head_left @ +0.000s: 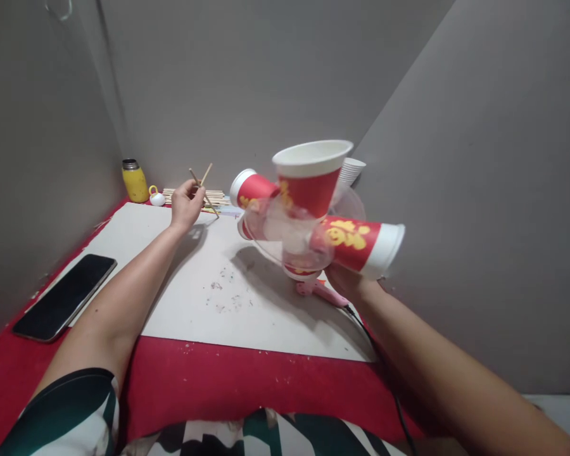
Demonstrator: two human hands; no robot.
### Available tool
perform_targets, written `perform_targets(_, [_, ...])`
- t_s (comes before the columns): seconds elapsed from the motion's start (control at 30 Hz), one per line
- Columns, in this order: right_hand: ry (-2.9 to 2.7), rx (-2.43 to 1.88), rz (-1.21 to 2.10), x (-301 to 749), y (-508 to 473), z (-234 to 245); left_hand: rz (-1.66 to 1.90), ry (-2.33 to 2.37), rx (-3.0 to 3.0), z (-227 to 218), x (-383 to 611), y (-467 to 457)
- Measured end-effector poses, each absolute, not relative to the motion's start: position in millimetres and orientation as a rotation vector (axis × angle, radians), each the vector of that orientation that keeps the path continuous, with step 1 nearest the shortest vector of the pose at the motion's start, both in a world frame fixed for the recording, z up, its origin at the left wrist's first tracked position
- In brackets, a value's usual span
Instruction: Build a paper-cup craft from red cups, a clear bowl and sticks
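Two thin wooden sticks (208, 173), crossing each other, are pinched in my left hand (187, 204) above the far left of the white board. My right hand (349, 282) holds up a wheel-like assembly of red and white paper cups (313, 190) joined with clear plastic discs (266, 237). One cup points its open mouth upward; others point sideways and down. The cups carry yellow markings. My right fingers are mostly hidden behind the assembly. Below it, a pink glue gun (330, 294) with a black cord lies on the board.
A white board (185, 316) covers much of the red table (266, 392). At its left edge lies a black phone (66, 297). Along the back are a yellow bottle (135, 183), a small white item (156, 197), a pile of sticks (216, 197) and stacked white cups (352, 170). Grey walls enclose the table.
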State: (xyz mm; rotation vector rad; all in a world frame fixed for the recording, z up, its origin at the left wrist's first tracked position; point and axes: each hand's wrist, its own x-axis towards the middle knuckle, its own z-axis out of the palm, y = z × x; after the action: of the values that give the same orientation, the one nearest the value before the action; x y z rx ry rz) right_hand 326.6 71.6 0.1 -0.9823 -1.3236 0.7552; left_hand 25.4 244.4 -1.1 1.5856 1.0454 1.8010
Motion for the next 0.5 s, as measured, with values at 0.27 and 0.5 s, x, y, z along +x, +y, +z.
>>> perform_targets(0.27, [-1.342,-0.994,0.984,325,65,24,1.791,1.018,1.574,5,31,236])
perform_targets(0.5, [-1.246,-0.999,1.019,340,67,18,1.800,1.008,1.582,9,36,232])
